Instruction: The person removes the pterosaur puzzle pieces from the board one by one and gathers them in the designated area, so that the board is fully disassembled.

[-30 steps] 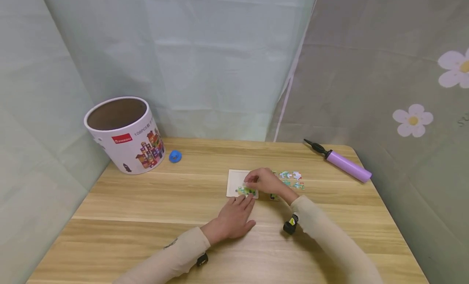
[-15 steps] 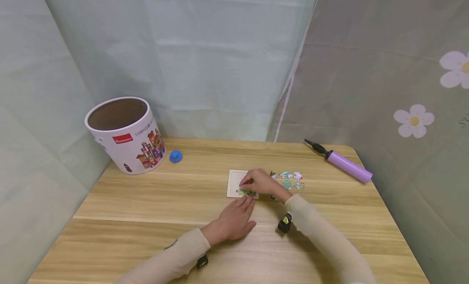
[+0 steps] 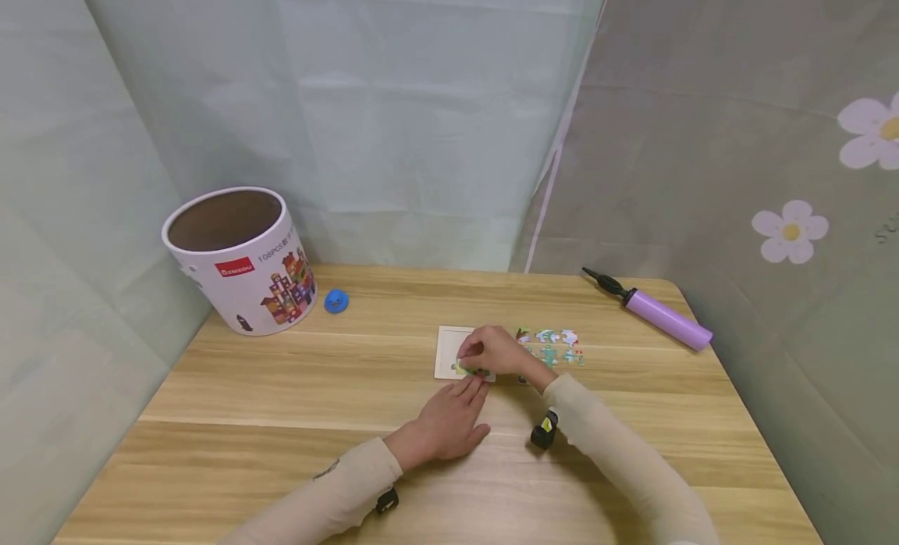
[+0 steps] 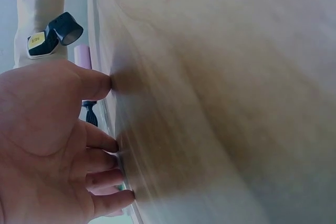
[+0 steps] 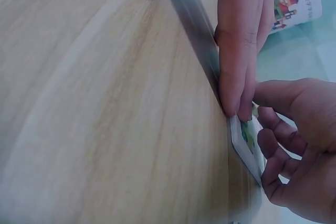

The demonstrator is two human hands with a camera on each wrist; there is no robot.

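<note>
A small pale puzzle board [image 3: 449, 350] lies flat on the table, some green pieces set along its near side. Over the board, my right hand [image 3: 499, 351] pinches a green puzzle piece [image 3: 461, 368] between thumb and fingers; those fingers partly cover it. My left hand [image 3: 453, 420] lies with fairly straight fingers, their tips on the board's near edge. In the right wrist view, those fingertips press the rim of the board [image 5: 242, 145]. Several loose puzzle pieces [image 3: 549, 355] lie to the right of the board, partly behind my right wrist.
A white printed bucket [image 3: 246, 272] stands at the back left of the wooden table [image 3: 295, 397]. Beside it sits a small blue toy [image 3: 336, 300]. A purple hand pump [image 3: 663, 318] with a black nozzle lies at the back right. Curtains hang behind the table.
My right hand has moved slightly left and toward me over the board, bringing the piece down to the pieces there. My left hand stays in place.
</note>
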